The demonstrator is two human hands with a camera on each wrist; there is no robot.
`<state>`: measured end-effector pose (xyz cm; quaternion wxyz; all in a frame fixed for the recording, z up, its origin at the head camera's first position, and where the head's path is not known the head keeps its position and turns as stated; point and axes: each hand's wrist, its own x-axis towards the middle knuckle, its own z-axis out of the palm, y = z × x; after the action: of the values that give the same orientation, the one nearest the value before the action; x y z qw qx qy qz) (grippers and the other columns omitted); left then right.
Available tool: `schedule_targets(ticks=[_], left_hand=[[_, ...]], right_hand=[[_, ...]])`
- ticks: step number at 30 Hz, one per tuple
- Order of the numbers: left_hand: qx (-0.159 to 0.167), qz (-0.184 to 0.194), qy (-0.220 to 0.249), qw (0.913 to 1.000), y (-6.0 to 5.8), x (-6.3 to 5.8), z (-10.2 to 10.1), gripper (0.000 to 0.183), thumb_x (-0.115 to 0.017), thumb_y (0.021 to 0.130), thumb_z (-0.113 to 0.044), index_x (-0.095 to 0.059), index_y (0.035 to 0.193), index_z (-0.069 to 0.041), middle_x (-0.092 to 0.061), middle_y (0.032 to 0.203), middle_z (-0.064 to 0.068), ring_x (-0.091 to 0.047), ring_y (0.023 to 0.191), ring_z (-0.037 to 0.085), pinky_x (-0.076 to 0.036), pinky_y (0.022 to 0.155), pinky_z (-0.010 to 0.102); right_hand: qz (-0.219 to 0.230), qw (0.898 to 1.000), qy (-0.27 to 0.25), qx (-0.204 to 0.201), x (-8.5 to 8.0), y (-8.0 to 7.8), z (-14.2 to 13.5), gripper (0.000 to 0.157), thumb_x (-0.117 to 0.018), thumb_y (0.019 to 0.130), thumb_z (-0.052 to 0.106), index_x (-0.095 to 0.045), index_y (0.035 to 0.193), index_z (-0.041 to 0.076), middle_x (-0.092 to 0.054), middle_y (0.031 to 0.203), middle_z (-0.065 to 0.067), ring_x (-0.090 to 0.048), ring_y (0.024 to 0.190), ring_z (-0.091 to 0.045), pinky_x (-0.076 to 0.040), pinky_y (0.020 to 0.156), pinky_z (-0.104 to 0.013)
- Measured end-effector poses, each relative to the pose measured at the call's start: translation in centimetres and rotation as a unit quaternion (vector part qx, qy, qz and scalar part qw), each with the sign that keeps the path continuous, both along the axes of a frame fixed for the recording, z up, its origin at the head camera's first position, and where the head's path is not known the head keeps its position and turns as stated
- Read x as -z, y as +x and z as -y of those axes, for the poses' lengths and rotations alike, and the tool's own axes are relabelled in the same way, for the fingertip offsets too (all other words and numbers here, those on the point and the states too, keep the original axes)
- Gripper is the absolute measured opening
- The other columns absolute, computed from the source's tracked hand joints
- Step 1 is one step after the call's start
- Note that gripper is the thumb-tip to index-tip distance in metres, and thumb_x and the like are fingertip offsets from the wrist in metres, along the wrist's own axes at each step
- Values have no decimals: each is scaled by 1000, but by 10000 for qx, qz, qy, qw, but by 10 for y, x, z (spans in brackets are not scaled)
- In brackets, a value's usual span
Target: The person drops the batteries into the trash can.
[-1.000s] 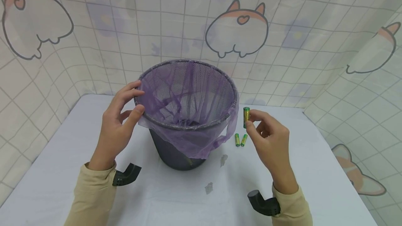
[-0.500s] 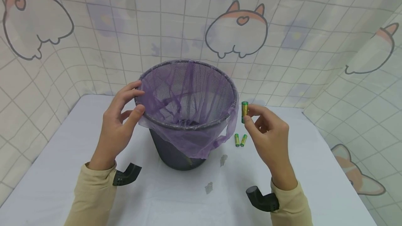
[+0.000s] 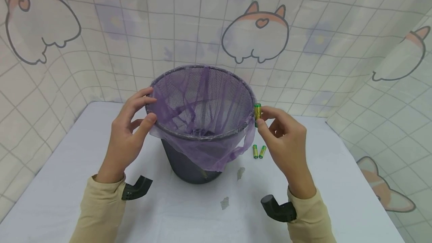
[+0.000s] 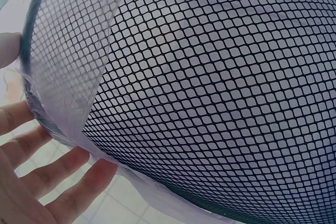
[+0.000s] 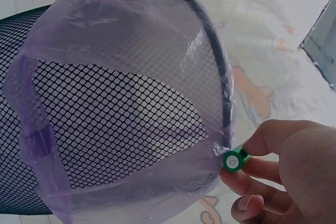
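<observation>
A dark mesh wastebasket (image 3: pixel 182 164) stands on the table, lined with a purple plastic bag (image 3: pixel 202 153) folded over its rim. My left hand (image 3: pixel 125 130) holds the rim at the left, fingertips hooked over it; in the left wrist view its fingers (image 4: pixel 79 187) lie against the bag-covered edge. With thumb and fingers my right hand (image 3: pixel 285 138) pinches a green and yellow battery (image 3: pixel 258 113), upright at the right side of the rim. Seen from the right wrist, the battery's end (image 5: pixel 233 161) overlaps the bag's edge. Two similar batteries (image 3: pixel 255 151) lie on the table below that hand.
The white tabletop (image 3: pixel 189 216) has two small grey patches (image 3: pixel 224 203) in front of the wastebasket. Behind and beside it hangs a tiled-pattern curtain (image 3: pixel 195 29) with cartoon animals. Black wrist mounts (image 3: pixel 136 188) stick out from both sleeves.
My right hand has carried the battery up and to the left, from above the two table batteries to the wastebasket's right rim. The left hand has stayed on the rim.
</observation>
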<state>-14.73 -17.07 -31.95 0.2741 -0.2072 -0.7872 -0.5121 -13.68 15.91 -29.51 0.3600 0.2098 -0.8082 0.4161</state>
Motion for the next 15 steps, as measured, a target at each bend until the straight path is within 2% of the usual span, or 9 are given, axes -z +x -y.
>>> schedule_targets(ticks=[8,15], left_hand=[[56,-31,47,10000,0,0,0,36,-58,95,-8,-56,131,-11,-45,149,-2,-43,137,12,-49,86,13],[54,3,61,10000,0,0,0,36,-58,95,-8,-56,131,-11,-45,149,-2,-43,137,12,-49,86,13]], right_hand=[[-121,9999,25,-55,-5,-2,5,24,-71,83,2,-72,106,6,-68,82,-5,-38,54,-4,-31,49,-15],[-81,9999,108,99,-9,-2,5,23,-73,82,4,-72,105,6,-68,83,-4,-38,55,-4,-31,49,-16]])
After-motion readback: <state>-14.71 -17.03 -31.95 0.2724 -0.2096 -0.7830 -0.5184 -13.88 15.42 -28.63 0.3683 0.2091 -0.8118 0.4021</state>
